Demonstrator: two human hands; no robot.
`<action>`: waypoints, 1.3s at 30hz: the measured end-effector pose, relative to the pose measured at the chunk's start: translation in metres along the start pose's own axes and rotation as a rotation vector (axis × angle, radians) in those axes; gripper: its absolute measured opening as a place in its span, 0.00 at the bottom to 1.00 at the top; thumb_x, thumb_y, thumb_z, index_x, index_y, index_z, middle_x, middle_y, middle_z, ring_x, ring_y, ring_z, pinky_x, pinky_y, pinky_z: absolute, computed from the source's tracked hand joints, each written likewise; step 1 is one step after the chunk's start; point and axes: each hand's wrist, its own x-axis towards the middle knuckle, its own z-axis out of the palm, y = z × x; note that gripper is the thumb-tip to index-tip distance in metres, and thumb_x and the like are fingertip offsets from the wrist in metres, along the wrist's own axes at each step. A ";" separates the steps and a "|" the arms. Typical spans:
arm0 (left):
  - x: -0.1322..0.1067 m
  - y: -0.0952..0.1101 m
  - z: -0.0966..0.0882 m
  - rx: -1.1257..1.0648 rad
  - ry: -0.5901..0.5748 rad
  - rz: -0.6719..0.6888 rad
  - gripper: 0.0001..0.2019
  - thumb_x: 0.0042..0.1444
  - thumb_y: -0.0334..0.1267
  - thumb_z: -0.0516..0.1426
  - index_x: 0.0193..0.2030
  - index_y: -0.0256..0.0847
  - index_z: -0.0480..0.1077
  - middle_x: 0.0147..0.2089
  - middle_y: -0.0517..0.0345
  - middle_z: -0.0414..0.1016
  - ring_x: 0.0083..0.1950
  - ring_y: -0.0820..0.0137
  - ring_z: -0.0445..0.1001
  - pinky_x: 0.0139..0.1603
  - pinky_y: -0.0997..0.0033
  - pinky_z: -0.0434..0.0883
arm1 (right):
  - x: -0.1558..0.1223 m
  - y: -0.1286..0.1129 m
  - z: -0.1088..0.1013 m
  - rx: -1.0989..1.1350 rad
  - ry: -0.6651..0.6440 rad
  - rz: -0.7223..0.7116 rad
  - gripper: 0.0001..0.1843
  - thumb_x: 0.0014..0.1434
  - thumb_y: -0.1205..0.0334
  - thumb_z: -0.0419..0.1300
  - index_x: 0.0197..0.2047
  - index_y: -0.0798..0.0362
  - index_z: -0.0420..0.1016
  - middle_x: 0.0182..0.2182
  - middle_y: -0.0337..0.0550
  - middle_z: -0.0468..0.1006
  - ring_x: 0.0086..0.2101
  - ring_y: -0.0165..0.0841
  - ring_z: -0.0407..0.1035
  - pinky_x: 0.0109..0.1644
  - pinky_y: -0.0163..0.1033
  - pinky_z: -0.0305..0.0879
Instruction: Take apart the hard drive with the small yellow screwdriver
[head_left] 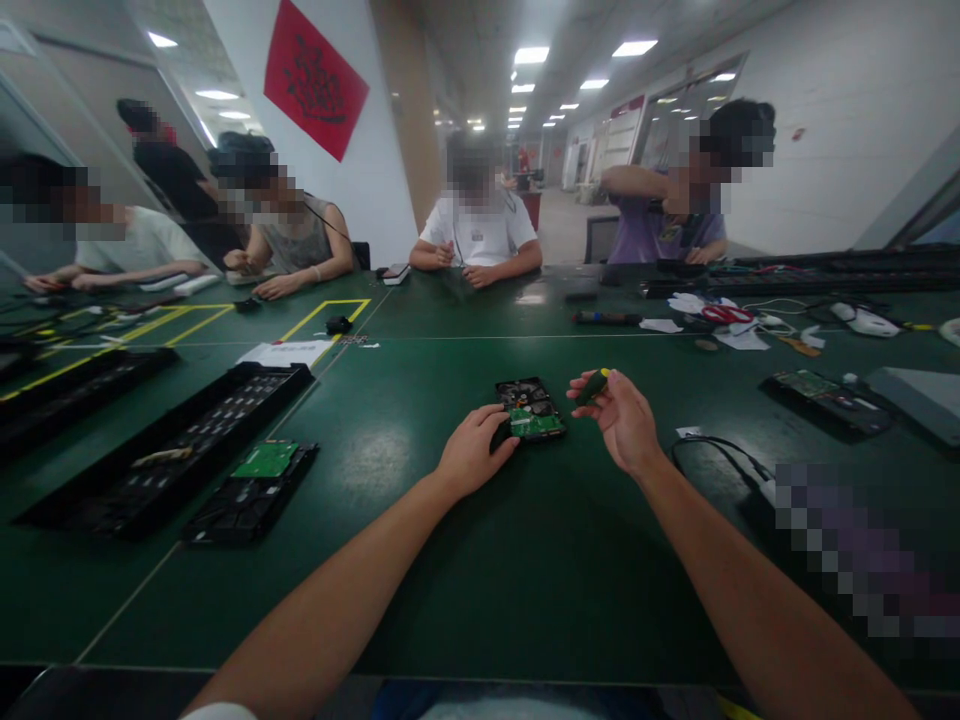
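A hard drive [537, 421] with a green circuit board lies circuit side up on the green table in front of me. My left hand [474, 452] grips its near left edge, fingers curled over the side. To the right of the drive, my right hand [626, 425] is raised above the table. Between its thumb and fingers it holds a screwdriver [591, 388] with a dark green and yellow handle; the shaft cannot be made out. The screwdriver is apart from the drive.
Further left on the table [390, 590] lie another hard drive [255, 480] and a long black tray [172, 450] of small parts. At right are a bare-board drive [829, 400], a black cable [720, 445], red-handled scissors [727, 314] and a white mouse [866, 319]. Several people sit opposite.
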 end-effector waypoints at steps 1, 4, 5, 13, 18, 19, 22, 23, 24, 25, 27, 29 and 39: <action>0.000 0.000 0.000 0.000 -0.002 0.005 0.21 0.68 0.48 0.57 0.63 0.42 0.71 0.67 0.46 0.71 0.68 0.55 0.70 0.70 0.49 0.70 | 0.000 0.000 -0.001 -0.017 -0.002 -0.008 0.20 0.67 0.39 0.60 0.47 0.46 0.79 0.43 0.45 0.83 0.42 0.38 0.79 0.35 0.39 0.76; 0.000 -0.001 0.001 -0.003 -0.012 0.014 0.21 0.68 0.47 0.57 0.64 0.42 0.70 0.68 0.47 0.71 0.69 0.56 0.70 0.70 0.50 0.69 | -0.001 0.000 -0.002 -0.052 -0.026 -0.026 0.18 0.68 0.42 0.61 0.50 0.45 0.80 0.44 0.45 0.82 0.42 0.37 0.78 0.32 0.37 0.74; 0.000 -0.001 0.001 -0.005 -0.019 0.017 0.21 0.68 0.47 0.57 0.64 0.42 0.70 0.69 0.47 0.71 0.69 0.56 0.69 0.70 0.50 0.69 | -0.001 0.000 -0.002 -0.057 -0.033 -0.027 0.18 0.68 0.42 0.60 0.50 0.45 0.80 0.45 0.45 0.82 0.43 0.37 0.78 0.32 0.36 0.74; -0.001 0.001 0.001 -0.019 -0.025 0.052 0.20 0.68 0.42 0.57 0.64 0.42 0.71 0.68 0.47 0.72 0.69 0.57 0.70 0.70 0.50 0.70 | -0.003 -0.002 0.003 -0.033 -0.033 -0.019 0.15 0.65 0.44 0.66 0.45 0.46 0.81 0.46 0.45 0.82 0.44 0.38 0.78 0.34 0.38 0.77; -0.001 0.000 0.001 -0.016 -0.024 0.063 0.19 0.68 0.42 0.57 0.64 0.42 0.72 0.67 0.46 0.73 0.69 0.57 0.70 0.70 0.49 0.70 | -0.002 0.000 0.002 0.021 -0.017 -0.003 0.21 0.68 0.39 0.59 0.44 0.47 0.80 0.44 0.46 0.83 0.43 0.39 0.78 0.35 0.39 0.77; -0.001 -0.001 0.002 -0.015 -0.027 0.064 0.19 0.68 0.42 0.57 0.63 0.42 0.72 0.67 0.46 0.73 0.69 0.57 0.70 0.70 0.49 0.70 | -0.002 0.000 0.002 0.028 -0.010 0.001 0.22 0.68 0.38 0.58 0.44 0.48 0.80 0.44 0.46 0.83 0.43 0.39 0.78 0.35 0.39 0.77; -0.001 -0.003 0.004 -0.009 -0.036 0.065 0.19 0.68 0.42 0.57 0.64 0.42 0.72 0.67 0.46 0.73 0.69 0.57 0.70 0.70 0.49 0.70 | -0.001 0.002 -0.001 -0.010 0.006 -0.014 0.20 0.67 0.40 0.60 0.45 0.47 0.82 0.43 0.46 0.83 0.42 0.38 0.78 0.35 0.39 0.77; -0.001 -0.004 0.004 -0.006 -0.035 0.064 0.20 0.68 0.42 0.57 0.64 0.42 0.72 0.67 0.46 0.73 0.69 0.57 0.70 0.70 0.50 0.70 | -0.001 0.003 -0.001 -0.034 0.006 -0.028 0.19 0.67 0.41 0.62 0.46 0.47 0.82 0.43 0.46 0.83 0.42 0.38 0.78 0.34 0.39 0.76; -0.001 -0.004 0.004 -0.004 -0.034 0.064 0.20 0.68 0.42 0.57 0.64 0.42 0.72 0.67 0.46 0.73 0.69 0.57 0.70 0.70 0.50 0.70 | -0.001 0.003 -0.002 -0.057 0.004 -0.043 0.19 0.67 0.42 0.62 0.46 0.47 0.82 0.44 0.46 0.82 0.42 0.38 0.77 0.34 0.38 0.76; -0.001 -0.004 0.004 -0.004 -0.034 0.064 0.20 0.68 0.42 0.57 0.64 0.41 0.72 0.67 0.46 0.73 0.69 0.57 0.70 0.70 0.50 0.70 | -0.001 0.003 -0.002 -0.077 0.001 -0.057 0.18 0.67 0.42 0.63 0.47 0.47 0.83 0.44 0.46 0.82 0.42 0.38 0.77 0.34 0.38 0.76; -0.002 -0.003 0.004 -0.009 -0.033 0.062 0.20 0.68 0.41 0.56 0.65 0.42 0.71 0.68 0.46 0.72 0.69 0.57 0.70 0.70 0.51 0.70 | -0.001 0.003 -0.003 -0.099 -0.002 -0.072 0.18 0.67 0.43 0.63 0.47 0.47 0.83 0.46 0.47 0.82 0.43 0.38 0.77 0.34 0.39 0.76; -0.002 -0.002 0.002 -0.017 -0.040 0.060 0.20 0.68 0.41 0.56 0.65 0.42 0.71 0.68 0.47 0.72 0.69 0.57 0.70 0.70 0.50 0.70 | -0.001 0.002 -0.002 -0.101 -0.005 -0.074 0.18 0.67 0.43 0.63 0.45 0.47 0.83 0.48 0.47 0.82 0.43 0.38 0.77 0.34 0.39 0.76; -0.001 0.001 0.000 -0.029 -0.048 0.060 0.20 0.68 0.42 0.57 0.64 0.41 0.71 0.68 0.46 0.72 0.69 0.56 0.70 0.71 0.50 0.70 | 0.000 0.000 0.001 0.067 -0.006 -0.023 0.22 0.68 0.39 0.59 0.44 0.49 0.81 0.45 0.47 0.84 0.43 0.39 0.80 0.40 0.42 0.79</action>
